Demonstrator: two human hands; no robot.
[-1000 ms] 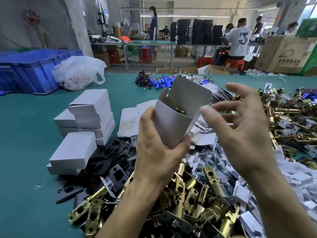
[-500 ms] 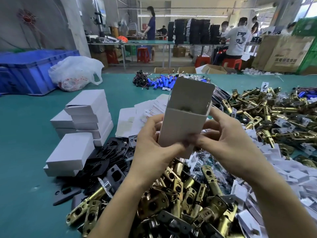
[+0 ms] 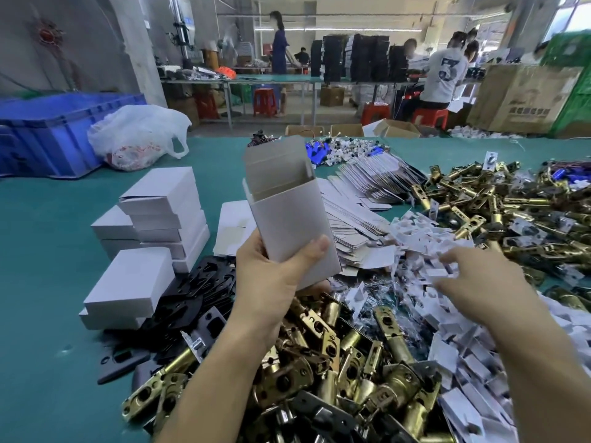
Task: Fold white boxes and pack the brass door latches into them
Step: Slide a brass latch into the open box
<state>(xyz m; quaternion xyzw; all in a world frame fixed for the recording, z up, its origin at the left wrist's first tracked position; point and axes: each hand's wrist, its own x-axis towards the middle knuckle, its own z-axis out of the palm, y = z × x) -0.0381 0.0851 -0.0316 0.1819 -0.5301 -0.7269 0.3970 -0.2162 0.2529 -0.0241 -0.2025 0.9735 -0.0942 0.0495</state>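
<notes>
Over green table (image 3: 41, 266), left hand (image 3: 271, 282) clamps fingers round white box (image 3: 287, 215), near upright, mouth upward; right hand (image 3: 486, 282), fingers apart.

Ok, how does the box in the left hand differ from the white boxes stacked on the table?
The box in the left hand stands upright; the stacked boxes lie flat. The box is open on top, flap raised; the stacked boxes are closed. The box is held off the table; the stacked boxes rest on it. Both are white cardboard.
</notes>
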